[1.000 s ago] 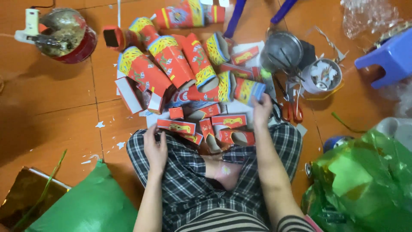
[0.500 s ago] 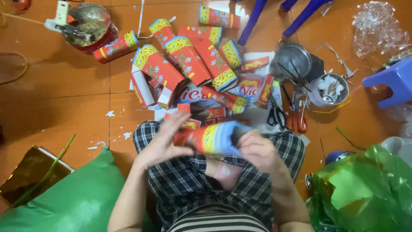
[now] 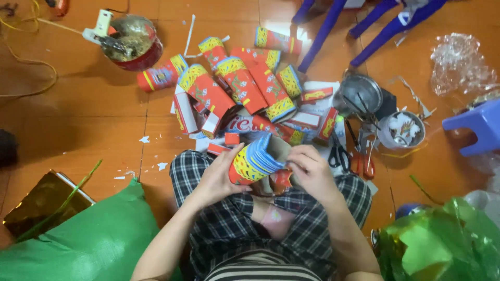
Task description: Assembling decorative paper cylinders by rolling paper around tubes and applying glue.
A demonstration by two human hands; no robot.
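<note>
Orange tiled floor, left hand and right hand gripping paper stack, underside hidden

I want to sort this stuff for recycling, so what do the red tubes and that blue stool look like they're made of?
Red tubes: likely printed paper or thin card with a slight sheen; flat cut sheets lie among them. Blue stool: probably moulded plastic, smooth and evenly coloured.

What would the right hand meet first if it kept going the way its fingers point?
Probably the open cardboard tube that the right hand already touches; the left hand holds its other side.
</note>
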